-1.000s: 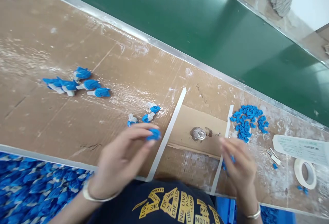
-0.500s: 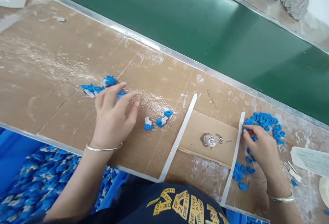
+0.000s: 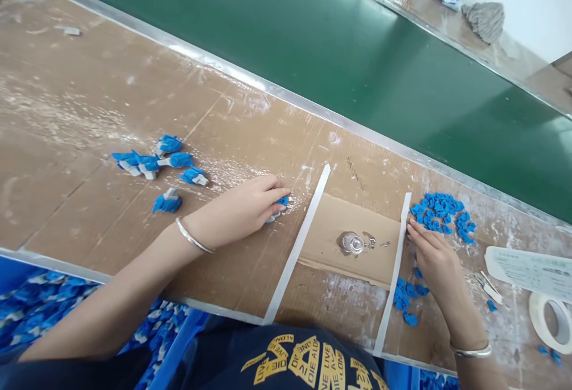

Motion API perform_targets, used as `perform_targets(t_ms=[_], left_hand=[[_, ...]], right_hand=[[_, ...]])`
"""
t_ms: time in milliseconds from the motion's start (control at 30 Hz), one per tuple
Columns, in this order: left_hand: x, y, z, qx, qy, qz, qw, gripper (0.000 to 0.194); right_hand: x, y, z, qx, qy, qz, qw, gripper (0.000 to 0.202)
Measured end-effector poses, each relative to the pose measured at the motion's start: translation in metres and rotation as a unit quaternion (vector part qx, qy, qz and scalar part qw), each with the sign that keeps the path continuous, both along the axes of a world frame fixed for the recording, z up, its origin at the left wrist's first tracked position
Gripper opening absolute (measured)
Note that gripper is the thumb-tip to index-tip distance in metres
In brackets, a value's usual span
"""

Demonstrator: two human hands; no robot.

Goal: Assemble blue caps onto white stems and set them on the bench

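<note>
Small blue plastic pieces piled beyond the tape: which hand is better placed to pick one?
Right, I'd judge: the right hand is beside the small blue plastic pieces. The left hand is beyond both white tape strips, at a blue-and-grey part.

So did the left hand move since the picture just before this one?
Yes. It was over the blue-and-grey pieces; now the left hand is off to their right, closer to the left white tape strip.
</note>
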State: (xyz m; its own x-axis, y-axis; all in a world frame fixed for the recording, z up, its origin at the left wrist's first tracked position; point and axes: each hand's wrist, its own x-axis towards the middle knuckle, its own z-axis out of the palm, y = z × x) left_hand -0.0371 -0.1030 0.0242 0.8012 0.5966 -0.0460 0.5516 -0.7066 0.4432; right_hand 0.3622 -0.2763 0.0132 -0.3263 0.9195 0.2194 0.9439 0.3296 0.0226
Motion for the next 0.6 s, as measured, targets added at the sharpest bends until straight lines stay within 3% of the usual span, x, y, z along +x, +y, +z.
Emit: perform_targets(t_ms=[167, 333, 467, 533, 600], left_hand=[[0.002, -0.001, 0.007, -0.068, -0.008, 0.040, 0.997, 0.027], [0.003, -0.017, 0.019, -0.079, -0.155, 0.141, 0.975, 0.019], [0.009, -0.052, 0.023, -0.209, -0.271, 0.229, 0.911, 0.020], [0.016, -0.074, 0.020, -0.320, -0.326, 0.228, 0.860, 0.020], [0.026, -0.093, 0.015, -0.433, -0.361, 0.226, 0.794, 0.017]], right_hand=[[0.006, -0.010, 0.001, -0.022, -0.065, 0.035, 0.997, 0.059], [0.008, -0.009, 0.008, -0.042, -0.110, 0.058, 0.991, 0.072], [0.003, -0.004, 0.021, -0.032, -0.127, 0.080, 0.988, 0.072], [-0.010, -0.002, 0.028, -0.016, -0.083, 0.080, 0.993, 0.070], [-0.033, -0.002, 0.034, 0.000, 0.031, 0.068, 0.997, 0.065]])
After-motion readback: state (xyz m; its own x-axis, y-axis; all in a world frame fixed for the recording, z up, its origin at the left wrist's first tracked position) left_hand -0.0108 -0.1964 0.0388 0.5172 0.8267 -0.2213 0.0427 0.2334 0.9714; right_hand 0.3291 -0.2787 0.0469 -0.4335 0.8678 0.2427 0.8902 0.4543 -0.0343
